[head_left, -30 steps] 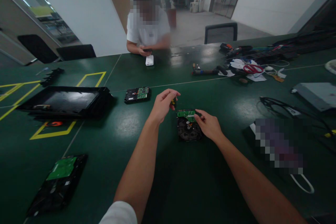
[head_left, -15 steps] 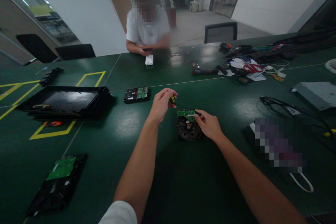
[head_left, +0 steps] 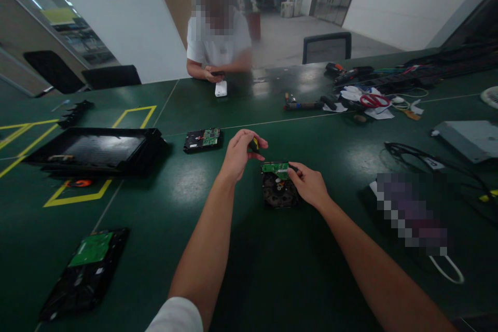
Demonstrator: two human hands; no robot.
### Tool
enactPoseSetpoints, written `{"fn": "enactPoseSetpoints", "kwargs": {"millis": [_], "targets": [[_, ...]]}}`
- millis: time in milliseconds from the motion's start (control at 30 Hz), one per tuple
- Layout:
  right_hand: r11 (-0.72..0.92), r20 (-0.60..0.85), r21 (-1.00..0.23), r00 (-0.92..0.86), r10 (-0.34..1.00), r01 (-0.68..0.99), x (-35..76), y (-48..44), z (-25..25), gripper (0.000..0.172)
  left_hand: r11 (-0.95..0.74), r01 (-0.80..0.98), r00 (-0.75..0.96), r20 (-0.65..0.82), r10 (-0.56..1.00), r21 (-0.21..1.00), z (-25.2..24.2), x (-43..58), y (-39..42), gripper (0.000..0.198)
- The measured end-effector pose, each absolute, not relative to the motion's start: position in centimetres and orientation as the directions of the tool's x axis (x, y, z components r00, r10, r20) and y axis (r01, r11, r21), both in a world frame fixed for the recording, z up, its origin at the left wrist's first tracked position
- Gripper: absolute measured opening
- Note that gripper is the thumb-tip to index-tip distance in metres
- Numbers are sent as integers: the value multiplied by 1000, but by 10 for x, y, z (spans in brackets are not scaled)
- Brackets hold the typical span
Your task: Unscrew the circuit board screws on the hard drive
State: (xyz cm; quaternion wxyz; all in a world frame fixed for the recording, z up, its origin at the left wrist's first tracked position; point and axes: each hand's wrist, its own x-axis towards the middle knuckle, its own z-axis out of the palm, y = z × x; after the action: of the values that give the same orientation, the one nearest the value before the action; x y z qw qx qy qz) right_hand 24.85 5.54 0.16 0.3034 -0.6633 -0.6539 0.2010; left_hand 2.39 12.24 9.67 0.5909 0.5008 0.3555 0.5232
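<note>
A hard drive [head_left: 280,195], with a green circuit board [head_left: 276,168] along its far part, lies in front of me on the dark green table. My right hand [head_left: 309,182] grips its right far edge, thumb over the board. Just left of and beyond the drive, my left hand [head_left: 241,149] is raised, fingers curled around a small yellow-and-black tool handle [head_left: 254,145]. Its working end is not visible, and the hand appears apart from the drive.
Other hard drives lie farther off [head_left: 203,140] and at the near left [head_left: 85,275]. Black panels [head_left: 97,151] sit left; a grey metal box [head_left: 469,140], cables and a blurred-out item [head_left: 412,215] are right. Across the table, a person [head_left: 220,52] holds a phone.
My left hand has shifted very slightly, its fingertips and the yellow-and-black handle turning a little. My right hand and the hard drive stay in place.
</note>
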Motion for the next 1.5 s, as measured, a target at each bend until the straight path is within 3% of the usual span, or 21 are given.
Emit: {"fn": "enactPoseSetpoints", "kwargs": {"millis": [233,433,667,1033,1367,1500], "targets": [[52,137,-644,48,989,764,251,57,0,40,-134,-135,156,155,976,982,94,19,127,26],[70,154,-633,36,987,771,251,57,2,40,-41,-228,199,88,976,973,96,22,124,19],[80,161,-639,30,987,765,251,57,0,40,-65,-234,193,112,975,970,97,24,123,21],[58,144,-659,50,988,750,250,56,2,45,-167,-81,179,179,967,983,98,23,122,25],[28,107,-676,61,992,736,248,55,5,48,-44,-201,243,93,966,979,100,23,121,21],[19,98,-674,65,993,738,248,55,6,48,-77,-185,228,119,966,980,98,23,123,22]]}}
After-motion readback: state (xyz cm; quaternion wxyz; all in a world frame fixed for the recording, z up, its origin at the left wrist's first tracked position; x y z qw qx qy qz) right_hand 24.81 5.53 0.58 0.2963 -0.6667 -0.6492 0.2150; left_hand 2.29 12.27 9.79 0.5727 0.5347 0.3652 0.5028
